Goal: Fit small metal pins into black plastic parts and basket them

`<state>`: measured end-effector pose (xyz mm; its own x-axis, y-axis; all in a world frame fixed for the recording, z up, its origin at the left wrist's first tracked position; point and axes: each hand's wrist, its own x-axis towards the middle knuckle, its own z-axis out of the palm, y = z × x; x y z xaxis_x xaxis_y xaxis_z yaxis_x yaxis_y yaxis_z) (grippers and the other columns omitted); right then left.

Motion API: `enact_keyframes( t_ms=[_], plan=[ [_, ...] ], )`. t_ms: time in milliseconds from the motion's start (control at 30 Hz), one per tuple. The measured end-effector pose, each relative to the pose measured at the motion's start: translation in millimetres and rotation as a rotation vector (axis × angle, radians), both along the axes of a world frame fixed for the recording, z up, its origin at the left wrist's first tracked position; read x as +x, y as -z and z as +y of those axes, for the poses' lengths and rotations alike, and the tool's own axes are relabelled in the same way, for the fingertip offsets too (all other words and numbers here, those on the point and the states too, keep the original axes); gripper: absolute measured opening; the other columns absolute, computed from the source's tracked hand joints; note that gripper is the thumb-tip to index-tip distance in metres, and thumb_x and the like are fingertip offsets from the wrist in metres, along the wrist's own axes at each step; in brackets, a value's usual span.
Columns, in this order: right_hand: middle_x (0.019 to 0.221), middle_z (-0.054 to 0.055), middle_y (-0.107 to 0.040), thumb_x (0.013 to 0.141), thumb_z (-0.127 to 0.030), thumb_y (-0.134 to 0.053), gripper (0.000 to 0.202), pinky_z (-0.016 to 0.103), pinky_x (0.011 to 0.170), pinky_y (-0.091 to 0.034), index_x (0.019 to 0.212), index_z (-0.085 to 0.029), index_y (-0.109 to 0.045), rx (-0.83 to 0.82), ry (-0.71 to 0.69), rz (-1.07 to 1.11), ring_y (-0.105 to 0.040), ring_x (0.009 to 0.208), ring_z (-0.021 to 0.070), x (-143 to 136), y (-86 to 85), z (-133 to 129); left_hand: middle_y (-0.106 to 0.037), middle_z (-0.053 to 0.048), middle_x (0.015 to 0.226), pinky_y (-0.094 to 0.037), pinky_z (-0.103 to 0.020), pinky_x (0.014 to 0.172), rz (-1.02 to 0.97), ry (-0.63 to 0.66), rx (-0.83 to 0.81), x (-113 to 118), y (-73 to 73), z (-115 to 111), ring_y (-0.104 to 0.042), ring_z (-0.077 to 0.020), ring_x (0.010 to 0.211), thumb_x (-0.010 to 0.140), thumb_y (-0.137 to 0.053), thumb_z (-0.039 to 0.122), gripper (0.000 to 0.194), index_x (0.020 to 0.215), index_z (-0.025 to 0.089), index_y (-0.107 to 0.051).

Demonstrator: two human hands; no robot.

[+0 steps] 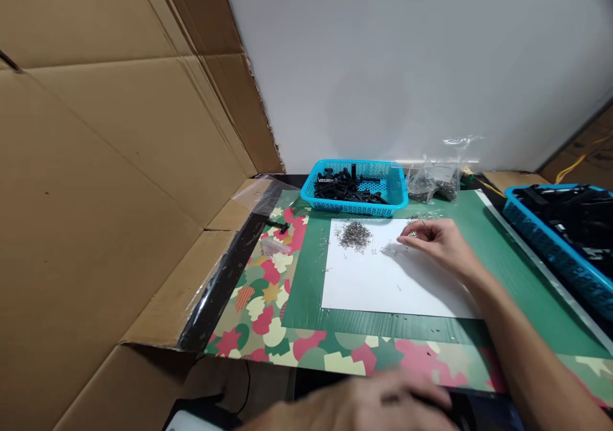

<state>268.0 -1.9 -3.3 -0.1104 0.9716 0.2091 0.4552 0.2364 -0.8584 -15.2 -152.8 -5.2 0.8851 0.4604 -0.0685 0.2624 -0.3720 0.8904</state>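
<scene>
White sheet (landmark): smooth, flat paper (364, 284), four-sided, lying on a glossy green mat (306, 290).
Metal pieces: thin, wiry and silvery, heaped in a rough round pile (355, 235) on the far left part of the sheet, with a few strays between the pile and the right hand (443, 242).
Long axes: tangled every way in the pile; one loose piece (399, 288), near the middle of the sheet, lies slantwise, its far end leaning left (too small to tell head from tail).
Right grip: over the sheet's far right part, thumb and forefinger nearly together, pointing left toward the pile; whether a piece is pinched there, I cannot tell.
Left grip: the left hand (364, 405) is nearer the wearer than the sheet, blurred; its opening and any hold cannot be told.
Baskets: beyond the sheet, a blue perforated plastic basket (354, 210) of stubby black parts (335, 188); right of the sheet, a second blue basket (546, 239), heaped with black pieces.
Bags: clear, crinkled plastic (433, 179), beyond the sheet's far right corner.
</scene>
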Motion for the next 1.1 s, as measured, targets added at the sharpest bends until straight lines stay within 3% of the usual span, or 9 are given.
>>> enact_keyframes(
  t_ms=[33, 100, 167, 333, 467, 567, 767, 967, 1100],
  plan=[
    [0.057, -0.005, -0.034, 0.083, -0.053, -0.077, 0.038, 0.03, 0.054, -0.018, 0.079, -0.015, -0.082, 0.008, 0.014, 0.015, -0.027, 0.056, 0.0117, -0.6, 0.5, 0.5, -0.066, -0.01, 0.144, -0.059, -0.03, 0.089, -0.078, -0.027, -0.081, 1.7, -20.3, 17.6, -0.074, -0.0217, 0.109, 0.11, -0.051, 0.031, 0.041, 0.149, 0.035, -0.061],
    [0.056, -0.005, -0.035, 0.08, -0.051, -0.08, 0.037, 0.03, 0.054, -0.018, 0.08, -0.015, -0.084, 0.016, 0.046, 0.06, -0.027, 0.056, 0.0114, -2.0, 1.1, 1.5, -0.071, -0.014, 0.133, -0.058, -0.035, 0.095, -0.205, -0.259, -0.252, 7.8, -51.7, 57.2, -0.073, -0.0219, 0.106, 0.113, -0.044, 0.034, 0.04, 0.149, 0.027, -0.059],
    [0.055, -0.005, -0.036, 0.078, -0.05, -0.082, 0.036, 0.029, 0.054, -0.019, 0.08, -0.014, -0.085, 0.03, 0.088, 0.118, -0.028, 0.056, 0.0111, -3.5, 1.3, 2.4, -0.072, -0.014, 0.126, -0.059, -0.033, 0.088, -0.386, -0.423, -0.407, 15.7, -66.6, 95.9, -0.075, -0.0191, 0.092, 0.111, -0.052, 0.042, 0.038, 0.143, 0.022, -0.061],
    [0.055, -0.005, -0.038, 0.075, -0.047, -0.085, 0.035, 0.029, 0.054, -0.023, 0.078, -0.013, -0.084, 0.06, 0.158, 0.229, -0.032, 0.055, 0.0111, -6.7, 0.9, 3.4, -0.072, -0.007, 0.092, -0.049, -0.023, 0.059, -0.595, -0.57, -0.627, 28.1, -51.3, 153.1, -0.066, -0.0124, 0.063, 0.101, -0.071, 0.046, 0.045, 0.133, 0.018, -0.056],
    [0.054, -0.006, -0.034, 0.077, -0.047, -0.085, 0.033, 0.029, 0.053, -0.023, 0.08, -0.014, -0.084, 0.033, 0.149, 0.272, -0.031, 0.053, 0.0102, -10.3, 1.3, 3.5, -0.064, -0.001, 0.087, -0.04, -0.018, 0.057, -0.615, -0.589, -0.719, 25.2, -31.4, 158.8, -0.056, -0.0063, 0.061, 0.095, -0.08, 0.044, 0.048, 0.128, 0.017, -0.058],
    [0.053, -0.006, -0.035, 0.079, -0.046, -0.085, 0.031, 0.029, 0.053, -0.022, 0.082, -0.015, -0.085, 0.0, 0.102, 0.277, -0.031, 0.052, 0.0097, -13.0, 4.1, 4.9, -0.061, 0.001, 0.083, -0.036, -0.018, 0.054, -0.562, -0.585, -0.658, 20.9, -22.0, 156.0, -0.055, -0.0065, 0.06, 0.089, -0.086, 0.042, 0.051, 0.125, 0.016, -0.06],
    [0.053, -0.006, -0.04, 0.077, -0.044, -0.089, 0.028, 0.028, 0.051, -0.021, 0.078, -0.016, -0.085, -0.025, 0.051, 0.284, -0.031, 0.052, 0.009, -17.2, 8.8, 6.3, -0.054, 0.006, 0.064, -0.028, -0.021, 0.046, -0.43, -0.576, -0.516, 17.4, -8.4, 151.9, -0.044, -0.0084, 0.049, 0.102, -0.063, 0.057, 0.054, 0.134, 0.015, -0.055],
    [0.051, -0.002, -0.056, 0.076, -0.037, -0.089, 0.018, 0.027, 0.049, -0.028, 0.076, -0.02, -0.086, -0.002, 0.045, 0.365, -0.038, 0.05, 0.0096, -23.0, -5.1, -3.8, -0.057, 0.004, 0.08, -0.03, -0.023, 0.053, -0.292, -0.474, -0.38, 11.5, -12.4, 140.6, -0.04, -0.009, 0.058, 0.11, -0.049, 0.05, 0.063, 0.161, 0.024, -0.024],
    [0.058, 0.003, -0.069, 0.072, -0.032, -0.093, 0.012, 0.027, 0.048, -0.031, 0.074, -0.022, -0.087, 0.004, 0.015, 0.4, -0.045, 0.051, 0.0115, -26.4, -13.6, -10.7, -0.048, 0.007, 0.072, -0.031, -0.025, 0.057, -0.177, -0.476, -0.202, 6.8, -18.0, 130.4, -0.039, -0.0115, 0.059, 0.111, -0.048, 0.046, 0.057, 0.158, 0.024, -0.024]
  ],
)
